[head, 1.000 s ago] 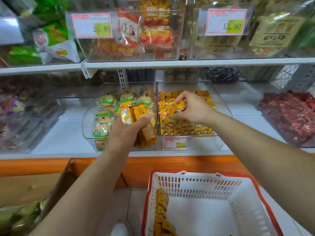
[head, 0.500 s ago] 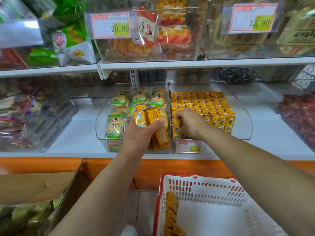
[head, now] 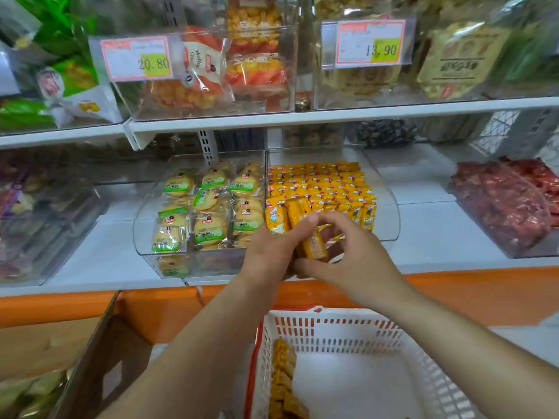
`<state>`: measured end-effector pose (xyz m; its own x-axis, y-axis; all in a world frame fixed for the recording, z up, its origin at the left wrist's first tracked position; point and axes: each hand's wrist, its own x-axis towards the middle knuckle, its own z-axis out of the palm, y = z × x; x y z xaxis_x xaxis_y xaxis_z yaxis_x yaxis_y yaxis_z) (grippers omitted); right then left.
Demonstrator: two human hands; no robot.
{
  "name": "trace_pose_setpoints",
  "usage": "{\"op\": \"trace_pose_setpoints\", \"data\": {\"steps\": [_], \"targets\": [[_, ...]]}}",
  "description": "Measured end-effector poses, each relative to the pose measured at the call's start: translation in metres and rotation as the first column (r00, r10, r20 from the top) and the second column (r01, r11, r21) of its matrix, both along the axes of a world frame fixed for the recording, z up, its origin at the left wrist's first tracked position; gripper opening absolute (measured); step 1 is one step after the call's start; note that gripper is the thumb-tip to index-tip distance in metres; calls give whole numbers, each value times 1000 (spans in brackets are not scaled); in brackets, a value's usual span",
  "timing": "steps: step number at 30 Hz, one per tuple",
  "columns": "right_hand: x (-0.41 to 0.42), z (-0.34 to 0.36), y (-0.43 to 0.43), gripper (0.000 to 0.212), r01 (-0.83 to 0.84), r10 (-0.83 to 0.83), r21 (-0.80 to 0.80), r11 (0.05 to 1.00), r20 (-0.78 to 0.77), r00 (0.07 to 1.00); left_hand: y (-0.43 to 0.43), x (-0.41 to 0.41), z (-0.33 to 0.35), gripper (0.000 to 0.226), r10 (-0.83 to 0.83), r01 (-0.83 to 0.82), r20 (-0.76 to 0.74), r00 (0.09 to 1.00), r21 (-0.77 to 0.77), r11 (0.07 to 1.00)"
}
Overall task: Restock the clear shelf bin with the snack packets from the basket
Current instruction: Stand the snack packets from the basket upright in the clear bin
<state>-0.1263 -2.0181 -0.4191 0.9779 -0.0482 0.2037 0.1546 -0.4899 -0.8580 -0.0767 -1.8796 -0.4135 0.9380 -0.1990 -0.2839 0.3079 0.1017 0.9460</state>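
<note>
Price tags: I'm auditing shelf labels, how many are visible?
2: the 20.80 tag at upper left and the 13.90 tag at upper right. Lower ones may be hidden.

The left grip (head: 272,252) holds yellow snack packets (head: 305,228) before the clear shelf bin (head: 387,213); the right grip (head: 354,255) pinches one. Below, more packets (head: 282,376) line the basket (head: 348,331) at its left wall.

Glossy clear plastic bin (head: 388,204), shiny yellow foil-like packets (head: 329,182), matt white perforated plastic basket (head: 357,334)
</note>
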Motion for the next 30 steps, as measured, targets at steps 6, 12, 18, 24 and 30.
{"op": "trace_pose_setpoints", "data": {"steps": [6, 12, 18, 24, 30], "targets": [[3, -8, -24, 35, 95, -37, 548, 831, -116, 993, -14, -3, 2, 37, -6, 6, -8, 1000, -18, 1000], [2, -3, -33, 20, 133, 139, 816, 562, -252, 958, -20, 1, -9, 15, 11, -12, 40, 999, 18, 1000], [5, 1, -37, 13, 106, 172, 804, 585, -251, 952, -13, 4, -5, 28, 17, -18, 56, 998, 5, 1000], [15, -8, -33, 17, 128, 47, 704, 698, -224, 973, 1, 10, -4, 26, 27, -27, 94, 995, -2, 1000], [50, 7, -43, 35, 268, -275, 310, 912, -23, 961, 46, 31, -1, 16, 173, -196, 220, 960, 88, 977]]}}
